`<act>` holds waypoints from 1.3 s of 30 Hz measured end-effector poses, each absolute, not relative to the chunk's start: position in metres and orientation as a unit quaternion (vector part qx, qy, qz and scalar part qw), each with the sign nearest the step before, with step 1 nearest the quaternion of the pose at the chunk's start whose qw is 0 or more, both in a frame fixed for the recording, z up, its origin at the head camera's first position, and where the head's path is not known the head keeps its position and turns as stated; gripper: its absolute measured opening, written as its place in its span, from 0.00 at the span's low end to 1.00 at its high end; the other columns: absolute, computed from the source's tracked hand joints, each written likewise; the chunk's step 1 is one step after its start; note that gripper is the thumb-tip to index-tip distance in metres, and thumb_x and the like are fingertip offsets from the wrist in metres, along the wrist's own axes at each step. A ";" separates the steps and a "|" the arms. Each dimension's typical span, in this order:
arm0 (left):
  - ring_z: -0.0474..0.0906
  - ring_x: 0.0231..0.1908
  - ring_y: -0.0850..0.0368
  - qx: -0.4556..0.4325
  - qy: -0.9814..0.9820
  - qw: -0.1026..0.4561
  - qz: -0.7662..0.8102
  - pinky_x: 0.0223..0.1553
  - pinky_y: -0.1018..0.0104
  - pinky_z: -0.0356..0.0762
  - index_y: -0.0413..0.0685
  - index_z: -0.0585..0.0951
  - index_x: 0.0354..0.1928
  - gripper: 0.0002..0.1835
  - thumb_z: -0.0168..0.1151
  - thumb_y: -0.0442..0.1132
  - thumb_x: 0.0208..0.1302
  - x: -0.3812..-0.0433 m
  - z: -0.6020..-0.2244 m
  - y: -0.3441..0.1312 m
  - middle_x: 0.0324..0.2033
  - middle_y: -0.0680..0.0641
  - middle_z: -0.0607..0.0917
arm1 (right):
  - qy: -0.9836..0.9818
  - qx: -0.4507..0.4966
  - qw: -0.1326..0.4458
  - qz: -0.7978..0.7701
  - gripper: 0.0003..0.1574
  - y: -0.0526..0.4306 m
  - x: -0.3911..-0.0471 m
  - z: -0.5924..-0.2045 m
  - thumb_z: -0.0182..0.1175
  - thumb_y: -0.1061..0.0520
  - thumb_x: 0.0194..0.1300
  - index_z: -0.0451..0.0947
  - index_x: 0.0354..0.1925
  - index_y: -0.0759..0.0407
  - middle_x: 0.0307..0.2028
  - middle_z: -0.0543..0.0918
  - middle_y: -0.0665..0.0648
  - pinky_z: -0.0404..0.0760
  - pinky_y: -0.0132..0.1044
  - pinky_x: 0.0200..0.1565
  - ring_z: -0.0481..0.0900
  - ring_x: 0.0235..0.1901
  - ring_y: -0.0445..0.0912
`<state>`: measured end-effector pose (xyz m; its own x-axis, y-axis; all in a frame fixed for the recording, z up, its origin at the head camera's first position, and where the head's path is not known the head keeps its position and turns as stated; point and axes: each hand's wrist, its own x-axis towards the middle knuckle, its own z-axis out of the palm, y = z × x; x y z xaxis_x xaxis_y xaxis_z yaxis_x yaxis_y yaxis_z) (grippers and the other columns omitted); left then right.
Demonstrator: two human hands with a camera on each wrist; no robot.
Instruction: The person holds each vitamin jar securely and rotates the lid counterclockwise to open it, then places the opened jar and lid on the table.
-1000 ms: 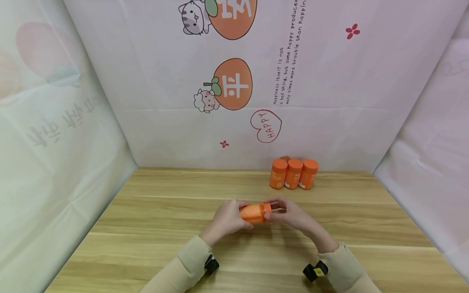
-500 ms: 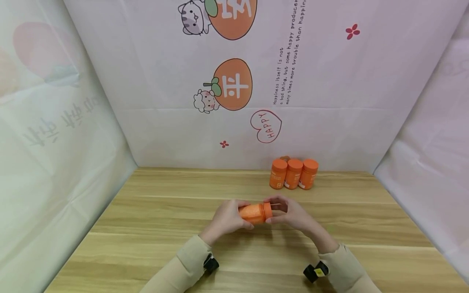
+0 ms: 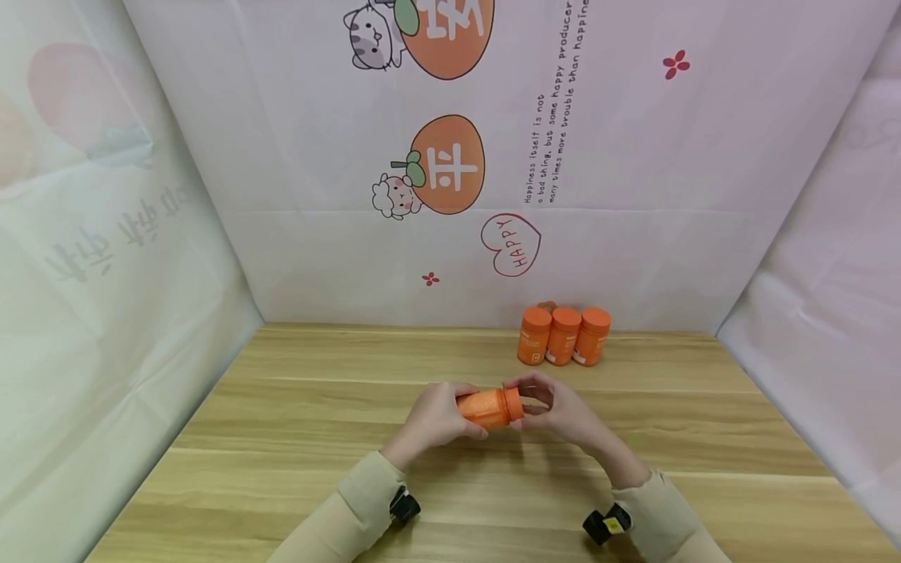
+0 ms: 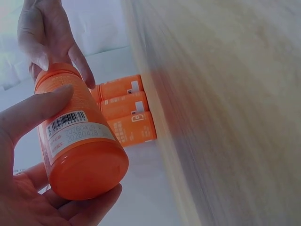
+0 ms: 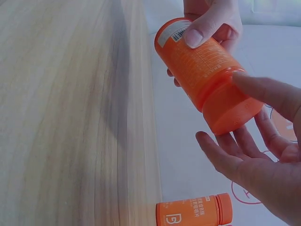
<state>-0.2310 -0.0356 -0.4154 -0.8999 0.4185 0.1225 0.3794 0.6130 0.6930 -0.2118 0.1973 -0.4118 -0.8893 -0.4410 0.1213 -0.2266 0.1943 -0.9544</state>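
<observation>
An orange pill bottle [image 3: 482,408] lies nearly sideways in the air over the table, its cap [image 5: 231,110] toward the right. My left hand [image 3: 438,416] grips the body, thumb across the printed side; a barcode and a white date label [image 4: 77,129] show near the base. Around the cap my right hand [image 3: 558,407] holds its thumb and fingers curved, with the thumb at the cap's edge and fingertips at its far side. The cap sits on the bottle. One finger of the right hand stands off from the cap in the right wrist view.
Three similar orange bottles [image 3: 563,336] stand upright side by side at the back of the wooden table [image 3: 338,360], right of centre. A white printed sheet [image 3: 317,258] hangs behind, with more white sheeting [image 3: 831,328] along both sides.
The right thumb and fingers have shifted a little around the cap. The bottle has tilted slightly, while my left hand keeps its grip and has barely moved.
</observation>
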 end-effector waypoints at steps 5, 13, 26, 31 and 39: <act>0.75 0.33 0.61 0.223 0.901 0.018 0.371 0.37 0.65 0.72 0.50 0.84 0.49 0.32 0.80 0.44 0.34 -0.231 -0.416 -0.035 0.38 0.54 0.86 | 0.797 -0.186 0.077 -0.570 0.30 0.196 -0.210 -0.408 0.66 0.55 0.59 0.70 0.58 0.59 0.58 0.74 0.61 0.76 0.44 0.54 0.71 0.60 0.56; 0.75 0.33 0.62 0.232 0.906 0.003 0.354 0.37 0.65 0.72 0.50 0.84 0.48 0.31 0.81 0.44 0.34 -0.228 -0.414 -0.035 0.38 0.54 0.86 | 0.831 -0.107 0.117 -0.534 0.33 0.188 -0.211 -0.401 0.52 0.38 0.67 0.69 0.59 0.60 0.55 0.75 0.62 0.79 0.48 0.51 0.76 0.53 0.51; 0.75 0.32 0.63 0.247 0.910 -0.012 0.332 0.35 0.67 0.72 0.49 0.84 0.47 0.31 0.80 0.43 0.33 -0.225 -0.411 -0.036 0.36 0.54 0.85 | 0.862 -0.051 0.157 -0.479 0.41 0.185 -0.214 -0.398 0.46 0.32 0.67 0.67 0.60 0.63 0.51 0.76 0.62 0.80 0.46 0.43 0.80 0.43 0.48; 0.75 0.32 0.63 0.246 0.911 -0.013 0.330 0.35 0.67 0.72 0.49 0.84 0.47 0.31 0.81 0.42 0.33 -0.225 -0.410 -0.035 0.36 0.54 0.86 | 0.862 -0.049 0.172 -0.473 0.40 0.186 -0.215 -0.398 0.46 0.31 0.67 0.69 0.60 0.61 0.43 0.79 0.58 0.80 0.44 0.39 0.80 0.38 0.48; 0.76 0.34 0.63 0.247 0.913 -0.020 0.326 0.36 0.66 0.73 0.49 0.84 0.47 0.31 0.81 0.42 0.33 -0.225 -0.412 -0.036 0.38 0.53 0.86 | 0.851 -0.069 0.204 -0.479 0.38 0.186 -0.216 -0.396 0.45 0.32 0.68 0.72 0.57 0.62 0.36 0.81 0.57 0.79 0.46 0.39 0.81 0.37 0.50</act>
